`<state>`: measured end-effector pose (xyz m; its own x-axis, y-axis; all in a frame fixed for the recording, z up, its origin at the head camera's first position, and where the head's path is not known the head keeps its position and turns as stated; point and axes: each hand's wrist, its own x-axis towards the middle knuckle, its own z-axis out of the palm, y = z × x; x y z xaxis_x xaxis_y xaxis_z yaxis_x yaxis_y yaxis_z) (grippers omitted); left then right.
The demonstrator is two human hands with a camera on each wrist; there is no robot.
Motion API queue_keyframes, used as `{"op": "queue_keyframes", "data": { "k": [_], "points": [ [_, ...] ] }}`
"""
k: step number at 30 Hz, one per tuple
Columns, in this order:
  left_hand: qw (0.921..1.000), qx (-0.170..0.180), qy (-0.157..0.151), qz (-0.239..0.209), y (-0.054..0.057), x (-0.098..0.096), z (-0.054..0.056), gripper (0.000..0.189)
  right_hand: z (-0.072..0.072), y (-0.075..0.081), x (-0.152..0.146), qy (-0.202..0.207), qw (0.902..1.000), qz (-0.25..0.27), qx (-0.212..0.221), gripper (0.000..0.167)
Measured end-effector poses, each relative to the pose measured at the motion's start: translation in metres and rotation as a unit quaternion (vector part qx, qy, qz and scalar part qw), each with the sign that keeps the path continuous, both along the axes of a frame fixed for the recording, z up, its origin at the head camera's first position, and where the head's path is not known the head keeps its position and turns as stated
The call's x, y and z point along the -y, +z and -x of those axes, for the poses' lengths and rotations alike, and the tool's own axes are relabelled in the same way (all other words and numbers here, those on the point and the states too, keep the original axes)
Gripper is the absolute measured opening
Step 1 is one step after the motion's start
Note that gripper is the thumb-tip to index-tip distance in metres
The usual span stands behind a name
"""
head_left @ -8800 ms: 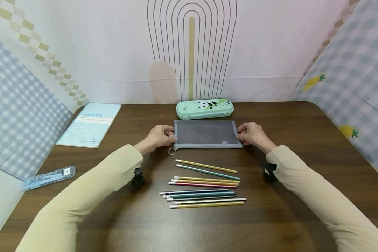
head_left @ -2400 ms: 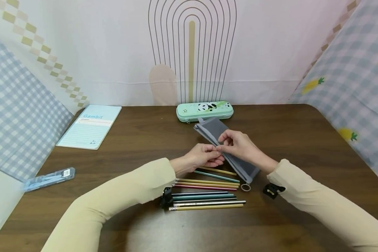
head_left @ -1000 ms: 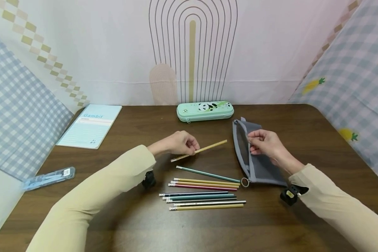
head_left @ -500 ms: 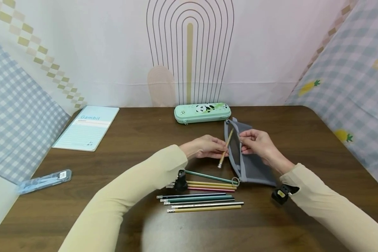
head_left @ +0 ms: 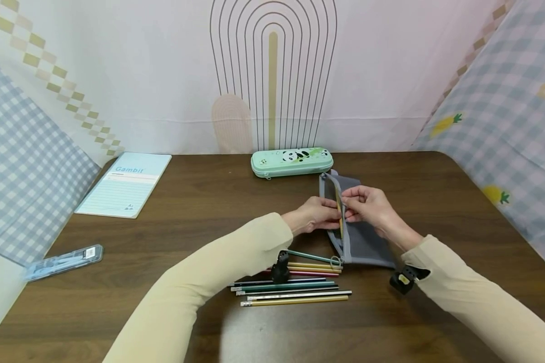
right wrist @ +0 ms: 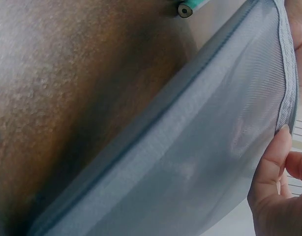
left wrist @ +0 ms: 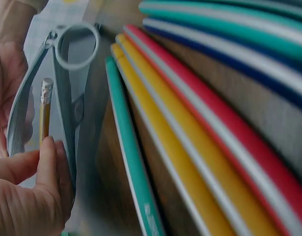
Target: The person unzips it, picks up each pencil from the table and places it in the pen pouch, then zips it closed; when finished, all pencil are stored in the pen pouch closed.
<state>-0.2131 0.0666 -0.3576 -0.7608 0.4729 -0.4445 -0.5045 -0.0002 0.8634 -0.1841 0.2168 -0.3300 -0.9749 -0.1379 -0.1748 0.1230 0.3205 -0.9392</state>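
Observation:
My left hand (head_left: 316,215) pinches a yellow pencil (left wrist: 45,118), which sits between the parted zip edges of a grey mesh pouch (head_left: 368,244). The pencil's eraser end points toward the zip ring (left wrist: 78,46) in the left wrist view. With thumb and fingers my right hand (head_left: 373,209) grips the pouch's near zip edge and keeps the mouth spread; the right wrist view shows the thumb on that edge (right wrist: 285,98). Below the left hand lie several pencils: a green pencil (head_left: 315,255), yellow ones, a red pencil (left wrist: 215,132) and darker ones. The left forearm covers some of their ends.
A mint panda pencil case (head_left: 292,163) stands at the back, close to the pouch's far end. At the left lie a pale blue notebook (head_left: 124,185) and a clear blue plastic case (head_left: 64,262). Patterned cloth (head_left: 177,75) hangs behind the brown table (head_left: 458,201).
The left hand picked up the yellow pencil, swung it round and moved it right into the pouch mouth. Earlier, the pouch was turned from lying flat and unzipped; the right hand keeps its hold.

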Motion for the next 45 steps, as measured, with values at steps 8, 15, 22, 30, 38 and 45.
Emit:
{"op": "queue_keyframes", "data": {
  "k": [8, 15, 22, 30, 38, 45],
  "points": [
    [0.9988, 0.008, -0.041, -0.026, 0.009, 0.012, -0.004, 0.044, 0.001, 0.0, -0.002, 0.0, 1.0, -0.004, -0.002, 0.033],
    [0.9945, -0.027, -0.1, -0.015, 0.014, 0.05, -0.001, 0.042, 0.001, 0.0, -0.004, -0.003, 1.0, -0.004, -0.005, 0.034],
    [0.9579, -0.149, -0.21, 0.127, 0.013, 0.099, -0.002, 0.037, 0.001, 0.001, -0.006, -0.01, 0.9999, 0.005, -0.009, 0.033],
    [0.8964, -0.262, -0.293, 0.204, 0.005, 0.124, -0.015, 0.027, 0.001, 0.001, -0.008, -0.016, 0.9997, 0.016, -0.005, 0.033],
    [0.852, -0.346, -0.315, 0.235, 0.002, 0.127, -0.02, 0.019, -0.001, 0.001, -0.008, -0.015, 0.9998, 0.015, -0.002, 0.035],
    [0.8244, -0.389, -0.332, 0.242, 0.0, 0.13, -0.017, 0.014, 0.0, 0.001, -0.007, -0.015, 0.9997, 0.019, 0.0, 0.033]
  ]
}}
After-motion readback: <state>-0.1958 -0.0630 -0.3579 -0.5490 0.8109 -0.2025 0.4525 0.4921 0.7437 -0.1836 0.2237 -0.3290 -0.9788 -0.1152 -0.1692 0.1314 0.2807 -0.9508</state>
